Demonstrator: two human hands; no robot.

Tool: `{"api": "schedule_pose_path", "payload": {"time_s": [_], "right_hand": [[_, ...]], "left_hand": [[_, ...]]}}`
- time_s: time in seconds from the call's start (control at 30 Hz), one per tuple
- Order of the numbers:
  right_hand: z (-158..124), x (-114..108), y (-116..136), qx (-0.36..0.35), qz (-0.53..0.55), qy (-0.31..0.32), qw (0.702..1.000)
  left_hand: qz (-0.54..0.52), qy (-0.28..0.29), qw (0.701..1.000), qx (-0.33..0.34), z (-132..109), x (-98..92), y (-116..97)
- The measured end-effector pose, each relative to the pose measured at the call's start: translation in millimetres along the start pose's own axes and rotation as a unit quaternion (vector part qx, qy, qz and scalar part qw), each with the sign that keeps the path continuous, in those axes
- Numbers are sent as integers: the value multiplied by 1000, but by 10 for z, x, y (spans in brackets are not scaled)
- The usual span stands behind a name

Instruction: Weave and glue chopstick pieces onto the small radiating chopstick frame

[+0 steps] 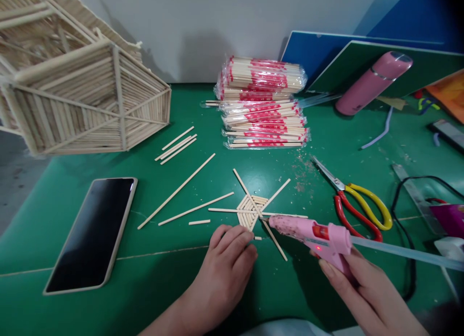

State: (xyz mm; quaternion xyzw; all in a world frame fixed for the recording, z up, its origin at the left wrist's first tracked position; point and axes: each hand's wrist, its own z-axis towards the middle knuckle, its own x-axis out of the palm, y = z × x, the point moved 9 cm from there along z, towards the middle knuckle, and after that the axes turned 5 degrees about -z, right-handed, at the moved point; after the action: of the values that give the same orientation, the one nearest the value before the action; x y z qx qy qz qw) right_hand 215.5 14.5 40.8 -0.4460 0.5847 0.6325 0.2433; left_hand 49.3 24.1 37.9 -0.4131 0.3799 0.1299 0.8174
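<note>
Gripping a pink glue gun (308, 230) right of a crossed-stick frame (250, 211), the right hand (366, 287) points the nozzle (267, 220) at its center; left-hand fingers (236, 240) curl beside the frame's near edge, hold unclear.

The glue gun (304, 228) is pink, the sticks (176, 191) pale cream, the tabletop (152, 273) green

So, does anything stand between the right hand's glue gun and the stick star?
Nothing visible: the pink glue gun in the right hand has its tip at the stick star; the left hand is left of that tip.
</note>
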Motion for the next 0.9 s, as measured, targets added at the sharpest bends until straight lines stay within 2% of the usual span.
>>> {"api": "schedule_pose_path", "payload": {"time_s": [0.23, 0.33, 0.43, 0.57, 0.77, 0.9], "right_hand": [[-36, 8, -116, 27, 41, -7, 999], [-12, 31, -234, 80, 103, -31, 991], [26, 44, -404, 148, 226, -80, 959], [76, 5, -581, 180, 350, -161, 905], [74, 20, -675, 192, 419, -214, 861], [60, -33, -757, 207, 422, -241, 849]], "left_hand": [[15, -11, 1000, -5, 9, -39, -17], [8, -23, 1000, -6, 24, -95, -31], [-8, -39, 999, -32, 87, -162, 2], [-10, -32, 996, -85, 239, -161, 101], [38, 7, 995, -91, 410, -26, 154], [48, -10, 995, -87, 435, -46, 124]]}}
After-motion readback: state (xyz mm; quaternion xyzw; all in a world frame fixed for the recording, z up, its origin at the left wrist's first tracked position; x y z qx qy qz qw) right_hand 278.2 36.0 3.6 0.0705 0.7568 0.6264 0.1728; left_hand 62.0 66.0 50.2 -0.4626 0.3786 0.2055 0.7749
